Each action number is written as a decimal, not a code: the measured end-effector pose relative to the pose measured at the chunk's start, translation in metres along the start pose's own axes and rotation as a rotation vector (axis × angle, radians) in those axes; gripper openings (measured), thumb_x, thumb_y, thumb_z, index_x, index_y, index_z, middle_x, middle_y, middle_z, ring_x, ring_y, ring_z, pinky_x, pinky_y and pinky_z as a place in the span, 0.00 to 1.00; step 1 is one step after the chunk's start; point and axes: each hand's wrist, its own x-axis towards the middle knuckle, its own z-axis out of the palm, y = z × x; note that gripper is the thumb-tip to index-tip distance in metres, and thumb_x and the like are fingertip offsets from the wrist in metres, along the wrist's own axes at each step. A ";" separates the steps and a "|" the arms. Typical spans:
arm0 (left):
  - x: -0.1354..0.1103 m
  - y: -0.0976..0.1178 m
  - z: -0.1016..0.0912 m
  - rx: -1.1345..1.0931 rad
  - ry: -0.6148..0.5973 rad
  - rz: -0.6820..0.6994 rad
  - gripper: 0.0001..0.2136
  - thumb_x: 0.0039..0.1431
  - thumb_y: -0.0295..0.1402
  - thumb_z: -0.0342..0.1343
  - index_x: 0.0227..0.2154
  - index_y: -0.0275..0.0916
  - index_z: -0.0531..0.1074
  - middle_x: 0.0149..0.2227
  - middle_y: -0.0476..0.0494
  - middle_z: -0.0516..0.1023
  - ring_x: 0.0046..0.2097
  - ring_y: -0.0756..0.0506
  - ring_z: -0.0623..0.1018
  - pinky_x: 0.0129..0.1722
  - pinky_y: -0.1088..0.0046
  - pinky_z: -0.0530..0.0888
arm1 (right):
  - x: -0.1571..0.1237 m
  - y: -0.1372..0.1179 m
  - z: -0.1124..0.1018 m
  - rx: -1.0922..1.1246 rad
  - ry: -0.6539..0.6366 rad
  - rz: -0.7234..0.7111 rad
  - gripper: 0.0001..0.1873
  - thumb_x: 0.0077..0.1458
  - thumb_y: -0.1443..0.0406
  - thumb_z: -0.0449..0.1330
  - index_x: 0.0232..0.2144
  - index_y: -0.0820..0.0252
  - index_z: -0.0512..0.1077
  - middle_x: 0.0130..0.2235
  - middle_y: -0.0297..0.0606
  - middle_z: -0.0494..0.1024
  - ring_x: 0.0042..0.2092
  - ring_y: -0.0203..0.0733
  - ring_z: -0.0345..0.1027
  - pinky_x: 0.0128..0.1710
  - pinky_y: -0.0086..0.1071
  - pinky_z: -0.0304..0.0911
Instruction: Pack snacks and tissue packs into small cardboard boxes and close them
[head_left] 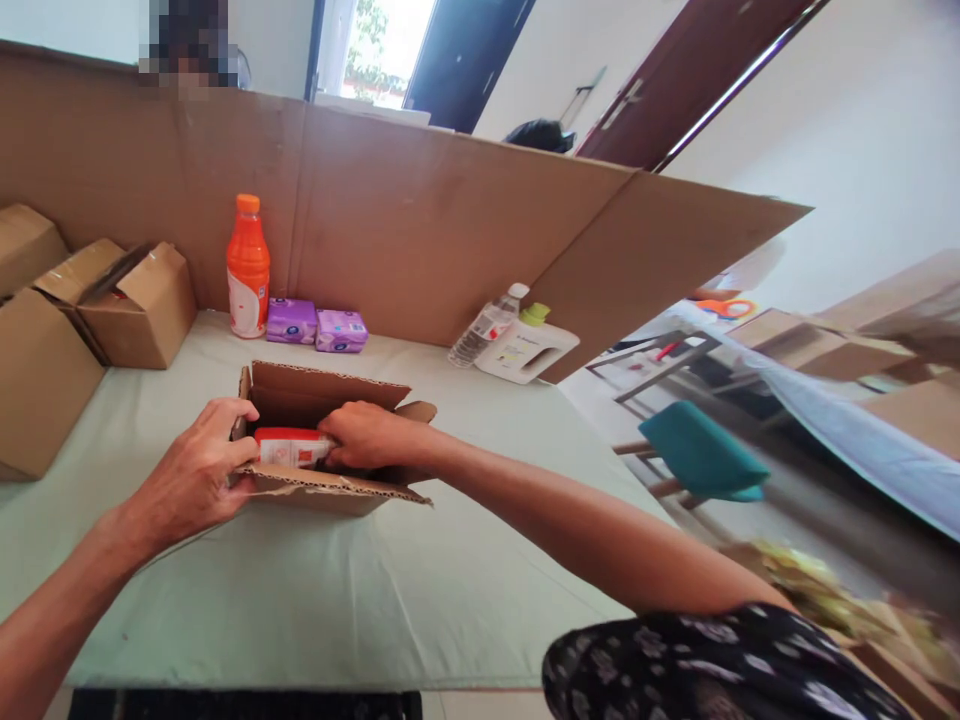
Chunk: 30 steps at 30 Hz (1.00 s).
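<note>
An open cardboard box [322, 497] stands on the pale green cloth with its flaps up. My left hand [206, 462] is closed on the box's left edge, thumb and fingers on either side of the cardboard. Inside lies a red-and-white package [289, 448] with printing on it; its lower part is hidden by the front wall. My right hand [367, 437] reaches into the box and its bent fingers grip the package's right end. The fingertips are partly hidden.
Behind the box stand an orange drink bottle [248, 270], two purple tissue packs [341, 331], a clear water bottle [484, 330] and a white jug [529, 350] with a green cap. Closed cartons [139, 310] are at left. A cardboard screen [420, 220] borders the back. A teal chair [705, 450] stands right.
</note>
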 end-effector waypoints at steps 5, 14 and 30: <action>0.003 -0.003 0.002 -0.039 -0.020 0.012 0.05 0.56 0.22 0.55 0.30 0.37 0.73 0.50 0.33 0.71 0.53 0.38 0.74 0.48 0.63 0.77 | 0.007 -0.006 0.001 -0.003 -0.030 -0.061 0.13 0.62 0.63 0.59 0.45 0.62 0.78 0.46 0.47 0.83 0.47 0.51 0.76 0.39 0.34 0.61; 0.006 -0.009 0.003 -0.042 -0.032 0.026 0.05 0.56 0.23 0.53 0.31 0.37 0.72 0.52 0.33 0.72 0.54 0.38 0.74 0.50 0.61 0.76 | 0.005 -0.001 0.011 0.113 -0.003 -0.088 0.17 0.71 0.63 0.48 0.44 0.62 0.75 0.44 0.46 0.83 0.42 0.45 0.75 0.38 0.32 0.60; -0.019 -0.010 0.012 -0.196 0.170 -0.071 0.15 0.62 0.25 0.57 0.50 0.43 0.71 0.72 0.38 0.53 0.67 0.37 0.68 0.63 0.54 0.72 | -0.108 0.051 0.029 0.344 0.756 0.267 0.23 0.68 0.52 0.49 0.39 0.59 0.79 0.36 0.41 0.83 0.36 0.43 0.74 0.36 0.35 0.64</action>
